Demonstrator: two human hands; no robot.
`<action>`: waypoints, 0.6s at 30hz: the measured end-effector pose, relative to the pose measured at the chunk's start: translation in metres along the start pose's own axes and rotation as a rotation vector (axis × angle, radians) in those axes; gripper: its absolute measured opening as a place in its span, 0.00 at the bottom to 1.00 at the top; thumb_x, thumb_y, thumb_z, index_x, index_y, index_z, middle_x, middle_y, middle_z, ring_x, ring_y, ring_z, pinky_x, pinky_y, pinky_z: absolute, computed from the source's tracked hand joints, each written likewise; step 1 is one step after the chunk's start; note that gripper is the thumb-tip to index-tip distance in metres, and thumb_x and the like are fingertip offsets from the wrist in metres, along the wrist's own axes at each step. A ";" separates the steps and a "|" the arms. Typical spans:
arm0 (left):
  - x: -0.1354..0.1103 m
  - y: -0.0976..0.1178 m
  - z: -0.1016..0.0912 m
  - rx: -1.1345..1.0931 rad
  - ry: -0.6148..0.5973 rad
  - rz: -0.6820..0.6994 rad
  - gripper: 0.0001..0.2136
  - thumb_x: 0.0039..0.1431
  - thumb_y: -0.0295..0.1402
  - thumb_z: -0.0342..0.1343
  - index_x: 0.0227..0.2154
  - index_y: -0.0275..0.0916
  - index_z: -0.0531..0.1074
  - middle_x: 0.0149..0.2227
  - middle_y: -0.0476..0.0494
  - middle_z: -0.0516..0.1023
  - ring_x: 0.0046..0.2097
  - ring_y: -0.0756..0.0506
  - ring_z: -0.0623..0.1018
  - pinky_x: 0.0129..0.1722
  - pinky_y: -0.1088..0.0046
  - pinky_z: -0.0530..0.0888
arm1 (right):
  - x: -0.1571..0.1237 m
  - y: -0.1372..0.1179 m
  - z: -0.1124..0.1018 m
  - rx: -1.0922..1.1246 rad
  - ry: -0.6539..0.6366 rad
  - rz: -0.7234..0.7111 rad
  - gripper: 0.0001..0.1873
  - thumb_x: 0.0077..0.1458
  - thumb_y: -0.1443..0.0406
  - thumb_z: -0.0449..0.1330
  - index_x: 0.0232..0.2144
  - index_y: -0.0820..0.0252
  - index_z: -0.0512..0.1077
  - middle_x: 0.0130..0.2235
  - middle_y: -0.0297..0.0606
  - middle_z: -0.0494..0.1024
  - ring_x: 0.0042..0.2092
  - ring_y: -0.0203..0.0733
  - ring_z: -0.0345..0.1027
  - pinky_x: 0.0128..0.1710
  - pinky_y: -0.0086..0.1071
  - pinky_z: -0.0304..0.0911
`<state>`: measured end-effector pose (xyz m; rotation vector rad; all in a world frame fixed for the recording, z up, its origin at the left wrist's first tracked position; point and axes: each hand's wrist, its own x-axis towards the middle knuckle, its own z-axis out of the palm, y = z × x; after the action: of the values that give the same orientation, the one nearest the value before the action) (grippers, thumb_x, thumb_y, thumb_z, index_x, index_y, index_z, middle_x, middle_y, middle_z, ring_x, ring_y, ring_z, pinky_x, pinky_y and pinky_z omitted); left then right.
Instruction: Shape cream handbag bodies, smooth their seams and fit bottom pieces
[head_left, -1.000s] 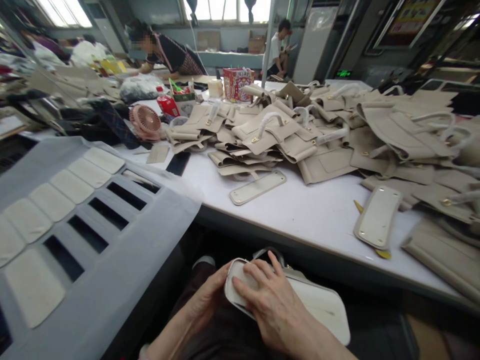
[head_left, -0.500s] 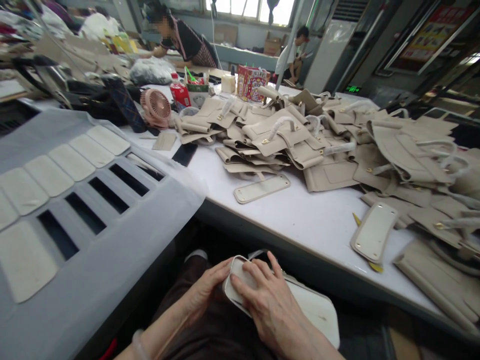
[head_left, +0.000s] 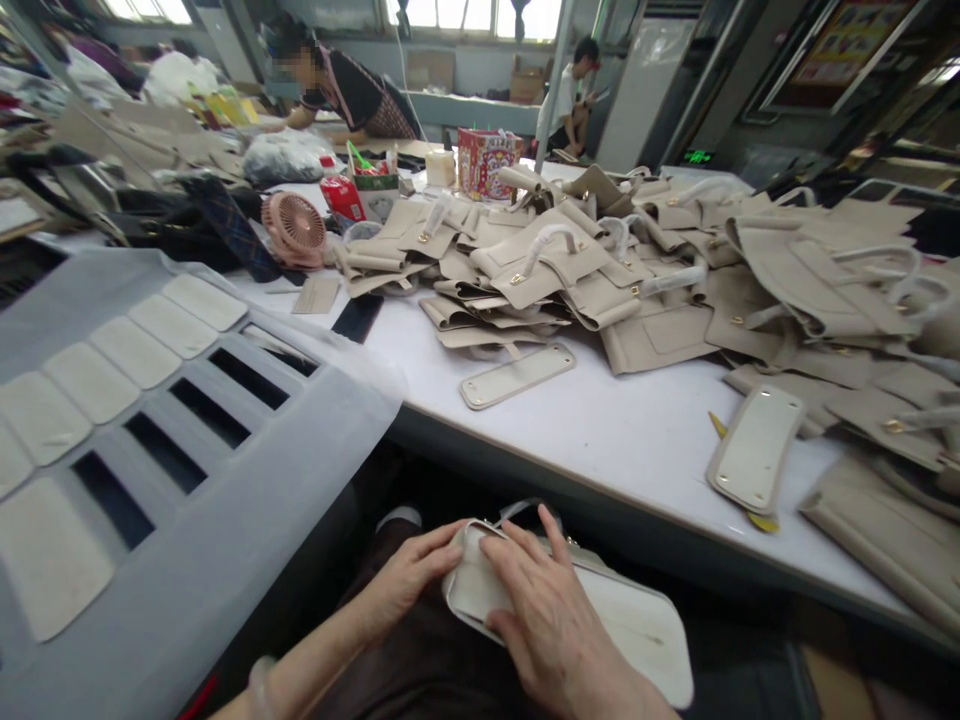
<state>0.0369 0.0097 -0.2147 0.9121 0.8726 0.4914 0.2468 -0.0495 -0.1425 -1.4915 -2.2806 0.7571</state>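
A pale handbag (head_left: 645, 635) lies across my lap below the table edge, its off-white flat panel facing up. A thin strap or handle, partly hidden, shows behind it. My left hand (head_left: 416, 575) holds the bag's left end, fingertips along the rim and thumb near the corner. Over the left part of the panel lies my right hand (head_left: 551, 615), its fingers bent toward the far side and the thumb at the near edge. The bag's underside and the tips of some fingers are hidden.
Beige bag pieces (head_left: 555, 260) are heaped across the white table (head_left: 592, 440). Two riveted base panels (head_left: 517, 376) lie near its front. At left, a grey sheet (head_left: 247, 480) carries several off-white panels (head_left: 97, 380). A pink fan (head_left: 294, 230) and a phone (head_left: 358, 318) stand farther back.
My right thumb has slid from the top of the panel down to its near edge. The left hand keeps its hold on the bag's end. The view has shifted slightly.
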 end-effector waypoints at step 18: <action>-0.008 -0.013 0.037 -0.436 0.170 -0.052 0.21 0.63 0.42 0.54 0.56 0.41 0.70 0.61 0.41 0.70 0.63 0.36 0.65 0.62 0.57 0.63 | -0.007 0.003 0.008 0.094 0.112 0.031 0.31 0.48 0.74 0.57 0.56 0.56 0.62 0.57 0.36 0.72 0.64 0.45 0.54 0.67 0.48 0.20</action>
<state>0.0628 -0.0202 -0.2101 0.4517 0.8942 0.6892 0.2472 -0.0569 -0.1507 -1.4910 -2.1157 0.7581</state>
